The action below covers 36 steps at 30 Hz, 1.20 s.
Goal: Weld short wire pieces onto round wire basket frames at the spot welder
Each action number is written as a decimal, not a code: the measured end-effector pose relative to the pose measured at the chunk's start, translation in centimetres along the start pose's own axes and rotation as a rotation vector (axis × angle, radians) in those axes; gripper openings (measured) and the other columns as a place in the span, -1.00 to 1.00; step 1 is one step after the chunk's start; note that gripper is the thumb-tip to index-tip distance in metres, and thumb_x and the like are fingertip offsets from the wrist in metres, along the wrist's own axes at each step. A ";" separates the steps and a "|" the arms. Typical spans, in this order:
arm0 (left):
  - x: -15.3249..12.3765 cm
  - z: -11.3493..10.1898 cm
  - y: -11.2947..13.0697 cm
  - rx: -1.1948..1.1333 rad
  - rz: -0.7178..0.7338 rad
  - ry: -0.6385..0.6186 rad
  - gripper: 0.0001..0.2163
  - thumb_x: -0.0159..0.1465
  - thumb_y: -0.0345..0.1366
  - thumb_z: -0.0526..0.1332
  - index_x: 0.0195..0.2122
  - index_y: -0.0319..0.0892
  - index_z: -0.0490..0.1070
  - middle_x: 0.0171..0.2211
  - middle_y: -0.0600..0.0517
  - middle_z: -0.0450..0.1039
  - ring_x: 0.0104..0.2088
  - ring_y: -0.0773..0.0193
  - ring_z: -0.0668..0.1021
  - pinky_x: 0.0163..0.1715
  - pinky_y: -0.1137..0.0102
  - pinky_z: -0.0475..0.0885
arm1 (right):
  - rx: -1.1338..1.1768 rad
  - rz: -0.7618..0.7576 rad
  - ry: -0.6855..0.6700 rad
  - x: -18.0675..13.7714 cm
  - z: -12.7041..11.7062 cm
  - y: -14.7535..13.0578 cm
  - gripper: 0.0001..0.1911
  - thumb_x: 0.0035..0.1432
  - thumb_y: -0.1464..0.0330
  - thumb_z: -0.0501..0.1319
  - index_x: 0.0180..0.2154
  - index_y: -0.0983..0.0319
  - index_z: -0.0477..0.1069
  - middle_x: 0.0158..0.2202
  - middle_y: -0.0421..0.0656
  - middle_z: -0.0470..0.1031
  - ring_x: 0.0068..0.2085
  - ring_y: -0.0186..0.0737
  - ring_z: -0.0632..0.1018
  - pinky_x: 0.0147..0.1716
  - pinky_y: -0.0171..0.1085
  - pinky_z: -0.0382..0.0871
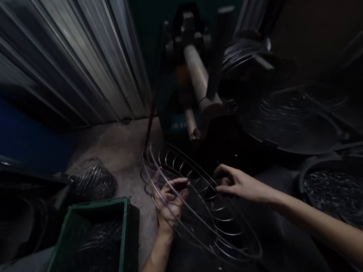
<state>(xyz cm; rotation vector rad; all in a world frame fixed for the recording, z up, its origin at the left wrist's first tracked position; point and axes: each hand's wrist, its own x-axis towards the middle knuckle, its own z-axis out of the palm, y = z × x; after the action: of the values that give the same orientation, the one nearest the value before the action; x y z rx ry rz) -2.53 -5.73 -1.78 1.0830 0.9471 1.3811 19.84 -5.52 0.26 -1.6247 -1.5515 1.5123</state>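
while l hand (169, 201) & r hand (240, 185) grip wire-guard (221, 233), crate (99, 204) holds wires (98, 241).

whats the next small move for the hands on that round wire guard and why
Probably steady it first: shift the right hand out to the rim opposite the left hand. The wire guard hangs tilted, the left hand curls round its left edge, while the right hand only meets the middle wires, so the right side looks unsupported.

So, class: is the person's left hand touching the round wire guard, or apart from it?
Touching. In the head view the left hand curls its fingers round wires of the wire guard, which cross its palm.
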 end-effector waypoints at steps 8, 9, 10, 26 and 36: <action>3.4 6.2 5.2 -0.113 -0.066 -0.020 -0.59 0.06 -0.18 0.39 -0.16 -0.16 0.25 -0.35 0.02 0.55 -0.36 0.28 0.61 -0.39 0.47 0.47 | 0.244 0.019 0.138 -4.2 -5.1 -5.1 -0.71 -0.14 0.29 0.28 -0.32 0.21 0.31 -0.66 -0.43 0.10 -0.61 -0.49 0.12 -0.60 -0.40 -0.03; 3.7 6.4 5.7 -0.090 -0.079 -0.043 -0.58 0.05 -0.16 0.40 -0.17 -0.18 0.27 -0.38 0.01 0.55 -0.39 0.31 0.59 -0.43 0.50 0.45 | 0.286 0.026 0.141 -4.4 -5.6 -5.4 -0.72 -0.17 0.30 0.29 -0.34 0.21 0.32 -0.66 -0.42 0.15 -0.61 -0.49 0.15 -0.60 -0.40 -0.01; 4.1 6.6 6.2 -0.070 -0.092 -0.063 -0.58 0.03 -0.14 0.40 -0.19 -0.20 0.29 -0.41 0.01 0.54 -0.43 0.34 0.57 -0.49 0.54 0.40 | 0.333 0.029 0.147 -4.5 -6.0 -5.6 -0.72 -0.20 0.31 0.30 -0.37 0.21 0.33 -0.64 -0.39 0.20 -0.60 -0.48 0.19 -0.60 -0.40 0.02; 7.7 10.0 9.4 -0.363 -0.572 -0.227 -0.70 0.33 -0.12 0.03 -0.41 -0.23 0.29 -0.60 0.03 0.42 -0.67 0.41 0.40 -0.66 0.54 0.28 | 0.274 -0.187 0.419 -10.4 -8.9 -10.0 -0.62 -0.17 0.03 0.35 -0.34 0.13 0.46 -0.52 -0.18 0.39 -0.57 -0.36 0.30 -0.69 -0.37 0.10; 5.5 6.5 3.0 -0.398 -0.552 -0.359 -0.60 0.18 0.12 0.15 -0.39 -0.18 0.28 -0.83 0.22 0.03 -0.77 0.45 0.10 -0.70 0.53 -0.02 | 0.042 -0.252 0.609 -3.5 -8.2 -0.6 -0.61 -0.01 0.03 0.24 -0.28 0.18 0.53 -0.31 -0.11 0.56 -0.28 -0.10 0.53 -0.28 -0.17 0.39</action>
<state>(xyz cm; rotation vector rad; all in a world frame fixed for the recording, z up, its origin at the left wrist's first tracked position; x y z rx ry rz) 2.99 -0.69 3.39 0.6651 0.6064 0.8321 27.57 -5.52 4.73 -1.5916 -1.3003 0.8050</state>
